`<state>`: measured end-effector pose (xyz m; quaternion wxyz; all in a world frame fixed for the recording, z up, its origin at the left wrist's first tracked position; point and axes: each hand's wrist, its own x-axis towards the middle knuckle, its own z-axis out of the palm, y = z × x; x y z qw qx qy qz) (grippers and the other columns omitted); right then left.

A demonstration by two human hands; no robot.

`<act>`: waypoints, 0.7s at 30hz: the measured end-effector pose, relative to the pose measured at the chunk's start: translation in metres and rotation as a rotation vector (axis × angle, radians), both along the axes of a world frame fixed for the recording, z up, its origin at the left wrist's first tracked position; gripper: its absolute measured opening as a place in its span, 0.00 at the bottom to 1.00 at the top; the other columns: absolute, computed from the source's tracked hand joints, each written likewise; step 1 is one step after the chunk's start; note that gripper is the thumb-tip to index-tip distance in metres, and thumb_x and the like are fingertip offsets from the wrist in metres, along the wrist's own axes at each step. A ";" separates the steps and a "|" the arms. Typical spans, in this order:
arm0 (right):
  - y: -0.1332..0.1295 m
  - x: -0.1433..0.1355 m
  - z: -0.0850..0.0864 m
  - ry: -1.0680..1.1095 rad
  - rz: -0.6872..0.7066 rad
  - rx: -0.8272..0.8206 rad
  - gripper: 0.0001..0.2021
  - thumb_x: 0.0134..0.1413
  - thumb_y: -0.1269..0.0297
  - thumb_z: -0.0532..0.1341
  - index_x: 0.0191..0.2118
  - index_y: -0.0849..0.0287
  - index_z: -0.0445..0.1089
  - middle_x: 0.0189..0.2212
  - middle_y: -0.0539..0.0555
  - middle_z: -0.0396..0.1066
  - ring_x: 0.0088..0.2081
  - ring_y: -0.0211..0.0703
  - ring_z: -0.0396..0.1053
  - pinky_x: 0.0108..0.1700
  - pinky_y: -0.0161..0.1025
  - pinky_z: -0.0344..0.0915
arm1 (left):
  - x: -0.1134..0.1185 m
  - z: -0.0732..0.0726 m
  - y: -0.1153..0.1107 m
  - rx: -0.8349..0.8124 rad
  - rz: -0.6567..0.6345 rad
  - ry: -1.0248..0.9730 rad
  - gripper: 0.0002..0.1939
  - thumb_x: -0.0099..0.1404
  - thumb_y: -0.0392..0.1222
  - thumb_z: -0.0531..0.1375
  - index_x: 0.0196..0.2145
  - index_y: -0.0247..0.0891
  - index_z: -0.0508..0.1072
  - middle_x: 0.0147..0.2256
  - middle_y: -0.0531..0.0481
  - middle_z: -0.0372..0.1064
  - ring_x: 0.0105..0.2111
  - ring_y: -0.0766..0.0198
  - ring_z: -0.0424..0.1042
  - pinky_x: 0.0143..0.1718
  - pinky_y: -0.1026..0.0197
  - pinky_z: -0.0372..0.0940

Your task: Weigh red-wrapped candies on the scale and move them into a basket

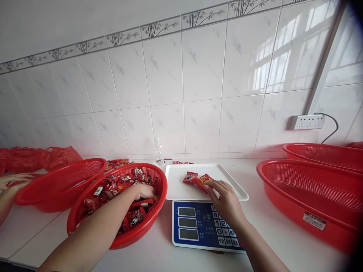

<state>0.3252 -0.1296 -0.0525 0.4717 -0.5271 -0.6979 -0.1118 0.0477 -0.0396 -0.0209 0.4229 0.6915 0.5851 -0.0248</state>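
A red oval plastic basket (163,189) on my left holds many small red wrapped snack packets (109,194). My left hand (146,192) reaches down into its right part, fingers curled among the packets. The fingertips are hidden, so whatever they grip cannot be made out. Over the white tray (176,190) of a blue weighing scale (204,236), my right hand (222,192) pinches a red-and-yellow snack packet (202,180) between thumb and fingers. Another red snack packet (190,177) lies on the tray just left of it. The scale's displays are not readable.
Another red basket (59,181) stands at the left, beside another person's hand (17,180). Red bags (61,158) lie behind it. A clear bottle (158,151) stands near the wall. More red baskets (300,189) are at the right, below a power strip (307,122).
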 end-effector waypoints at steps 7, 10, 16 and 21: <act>-0.001 -0.001 0.002 0.011 0.012 0.006 0.12 0.58 0.58 0.50 0.34 0.55 0.69 0.32 0.54 0.73 0.34 0.46 0.68 0.39 0.46 0.62 | 0.003 0.004 0.000 0.037 -0.029 0.042 0.04 0.45 0.33 0.58 0.22 0.36 0.72 0.18 0.53 0.67 0.22 0.63 0.68 0.20 0.64 0.62; -0.001 0.000 0.002 0.007 0.010 0.004 0.12 0.58 0.59 0.50 0.34 0.55 0.69 0.32 0.54 0.73 0.35 0.46 0.68 0.39 0.46 0.62 | 0.003 0.008 0.002 0.084 -0.064 0.095 0.05 0.43 0.34 0.60 0.23 0.37 0.72 0.22 0.53 0.70 0.24 0.63 0.68 0.23 0.65 0.62; -0.001 0.000 0.001 -0.004 0.004 0.009 0.13 0.58 0.58 0.50 0.35 0.54 0.69 0.32 0.53 0.73 0.36 0.46 0.69 0.39 0.45 0.63 | -0.008 0.018 0.013 0.265 0.111 0.103 0.06 0.49 0.38 0.59 0.29 0.37 0.70 0.26 0.50 0.70 0.24 0.63 0.68 0.20 0.65 0.59; -0.001 0.000 0.001 0.000 0.000 -0.009 0.12 0.58 0.59 0.50 0.36 0.54 0.69 0.32 0.52 0.74 0.36 0.45 0.69 0.40 0.44 0.63 | -0.007 0.017 0.010 0.283 0.192 -0.107 0.15 0.53 0.38 0.57 0.41 0.40 0.66 0.35 0.50 0.71 0.30 0.64 0.71 0.24 0.68 0.62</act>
